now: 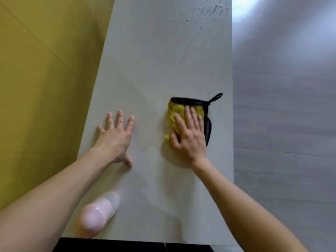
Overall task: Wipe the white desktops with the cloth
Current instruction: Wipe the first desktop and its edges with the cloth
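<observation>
Bottle (96, 217) sits behind my splayed, empty left hand (116, 139) bracing the counter (154, 60); right hand (189, 139), fingers straight, presses cloth (174, 110) down.

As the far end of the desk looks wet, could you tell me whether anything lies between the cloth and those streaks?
Nothing visible does. The right hand presses the cloth, and only bare desktop runs from it to the wet streaks. The left hand and pink bottle lie off to the left.
</observation>
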Demonstrator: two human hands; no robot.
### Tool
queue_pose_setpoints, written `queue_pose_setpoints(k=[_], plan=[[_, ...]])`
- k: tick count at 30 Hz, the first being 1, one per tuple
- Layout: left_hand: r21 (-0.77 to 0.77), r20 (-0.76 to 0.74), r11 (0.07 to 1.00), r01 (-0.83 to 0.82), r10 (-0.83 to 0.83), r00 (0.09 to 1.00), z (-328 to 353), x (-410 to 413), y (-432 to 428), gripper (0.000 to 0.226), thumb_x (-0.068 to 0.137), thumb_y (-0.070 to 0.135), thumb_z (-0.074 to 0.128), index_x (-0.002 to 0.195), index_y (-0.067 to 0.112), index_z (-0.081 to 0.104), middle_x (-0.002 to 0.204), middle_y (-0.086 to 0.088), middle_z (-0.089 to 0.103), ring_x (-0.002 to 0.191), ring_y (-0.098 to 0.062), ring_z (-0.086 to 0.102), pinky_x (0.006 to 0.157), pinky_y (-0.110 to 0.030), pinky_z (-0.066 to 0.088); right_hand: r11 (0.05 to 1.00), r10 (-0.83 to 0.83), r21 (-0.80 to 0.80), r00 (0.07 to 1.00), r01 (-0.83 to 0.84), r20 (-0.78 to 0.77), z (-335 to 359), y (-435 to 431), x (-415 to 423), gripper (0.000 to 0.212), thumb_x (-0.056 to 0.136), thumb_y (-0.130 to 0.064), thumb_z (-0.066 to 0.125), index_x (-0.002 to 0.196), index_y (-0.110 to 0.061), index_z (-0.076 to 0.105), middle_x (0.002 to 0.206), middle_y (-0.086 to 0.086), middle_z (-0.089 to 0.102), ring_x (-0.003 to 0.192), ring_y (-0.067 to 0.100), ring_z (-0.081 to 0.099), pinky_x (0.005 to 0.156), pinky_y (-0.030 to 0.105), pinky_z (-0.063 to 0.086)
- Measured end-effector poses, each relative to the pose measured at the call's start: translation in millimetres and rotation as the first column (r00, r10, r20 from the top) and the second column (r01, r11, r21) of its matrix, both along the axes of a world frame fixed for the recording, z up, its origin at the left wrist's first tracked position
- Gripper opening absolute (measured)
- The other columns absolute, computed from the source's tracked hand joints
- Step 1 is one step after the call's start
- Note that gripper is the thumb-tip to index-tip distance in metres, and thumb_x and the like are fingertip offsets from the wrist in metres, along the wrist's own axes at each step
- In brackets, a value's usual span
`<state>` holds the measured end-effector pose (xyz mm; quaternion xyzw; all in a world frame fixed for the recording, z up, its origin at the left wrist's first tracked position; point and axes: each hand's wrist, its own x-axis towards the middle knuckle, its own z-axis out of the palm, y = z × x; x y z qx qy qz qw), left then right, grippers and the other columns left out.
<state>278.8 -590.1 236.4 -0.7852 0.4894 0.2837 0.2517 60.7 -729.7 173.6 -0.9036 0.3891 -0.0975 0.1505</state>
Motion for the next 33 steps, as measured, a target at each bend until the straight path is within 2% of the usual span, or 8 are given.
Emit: queue_pose_setpoints(k=[6,13,16,19,22,27,31,33], plan=[[0.035,0.012,0.999,-0.022,0.022,1.000,9.7,-4.1,-6.0,0.175,0.058,0.081,0.090,0.165,0.017,-0.033,0.173,-0.027,-0.032,0.162,-0.057,-0.014,0.124,-0.076,0.025,0.855,0.514,0.048,0.856,-0.516,0.048,3.9,15.9,-45.9,0.067,0.098,-0.058,0.067,0.154,-0.023,0.059,0.175,0.010,0.032,0.165,0.030,0.025,0.127,0.056,0.030],[0.031,-0.053,0.873,-0.487,0.488,0.871,19.7,-48.2,-55.0,0.171,0.057,0.082,0.091,0.171,0.011,-0.015,0.176,-0.024,-0.024,0.165,-0.046,-0.016,0.125,-0.077,0.021,0.996,-0.092,0.006,0.990,0.093,-0.108,-4.2,-181.8,-6.6,0.083,0.091,-0.063,0.046,0.157,-0.012,0.042,0.178,0.017,0.018,0.167,0.033,0.010,0.134,0.055,0.011],[0.012,-0.040,0.817,-0.577,0.577,0.816,9.7,-72.0,-71.1,0.181,0.048,0.084,0.092,0.168,0.015,-0.025,0.175,-0.025,-0.028,0.164,-0.048,-0.019,0.125,-0.078,0.021,0.979,0.204,0.015,0.976,-0.203,-0.082,6.1,-117.1,-12.4,0.089,0.096,-0.062,0.053,0.172,-0.025,0.023,0.181,0.017,0.003,0.168,0.033,-0.003,0.134,0.057,0.008],[-0.004,0.010,0.790,-0.613,0.613,0.790,-1.1,-80.2,-77.9,0.184,0.046,0.083,0.094,0.167,0.016,-0.027,0.174,-0.025,-0.030,0.163,-0.050,-0.020,0.123,-0.079,0.024,0.750,0.661,0.100,0.742,-0.654,-0.110,11.6,-69.8,-46.9,0.085,0.101,-0.063,0.053,0.172,-0.028,0.023,0.181,0.016,-0.003,0.168,0.032,-0.009,0.134,0.057,0.009],[-0.007,0.011,0.778,-0.629,0.629,0.778,-1.0,-79.0,-75.2,0.184,0.045,0.085,0.092,0.167,0.019,-0.028,0.174,-0.023,-0.030,0.163,-0.049,-0.021,0.123,-0.078,0.024,0.609,0.793,0.074,0.604,-0.790,-0.077,-0.4,-135.9,-40.6,0.076,0.106,-0.059,0.051,0.171,-0.027,0.029,0.181,0.009,0.006,0.168,0.027,-0.002,0.135,0.052,0.011],[0.004,0.006,0.767,-0.642,0.642,0.767,-6.8,-78.4,-70.8,0.185,0.043,0.084,0.093,0.166,0.022,-0.030,0.174,-0.021,-0.033,0.163,-0.047,-0.022,0.125,-0.077,0.020,0.915,0.399,0.002,0.904,-0.403,-0.154,-5.4,-310.8,25.5,0.080,0.100,-0.065,0.042,0.170,-0.029,0.031,0.181,0.008,0.012,0.168,0.027,0.007,0.135,0.053,0.011],[0.018,-0.004,0.755,-0.655,0.655,0.755,-6.9,-75.7,-69.5,0.188,0.041,0.081,0.096,0.165,0.022,-0.032,0.173,-0.021,-0.035,0.162,-0.048,-0.024,0.124,-0.080,0.018,0.966,0.255,-0.014,0.962,-0.257,-0.093,-1.8,-293.9,45.0,0.081,0.095,-0.065,0.047,0.167,-0.027,0.040,0.180,0.013,0.014,0.168,0.031,0.007,0.134,0.056,0.009],[0.038,-0.004,0.751,-0.659,0.660,0.751,-5.7,-76.6,-71.4,0.189,0.041,0.081,0.096,0.164,0.021,-0.035,0.172,-0.021,-0.038,0.162,-0.049,-0.026,0.124,-0.080,0.018,0.912,0.408,-0.007,0.912,-0.409,-0.044,3.5,-223.4,22.2,0.080,0.096,-0.063,0.054,0.166,-0.027,0.042,0.180,0.017,0.011,0.168,0.033,0.003,0.133,0.059,0.010]])
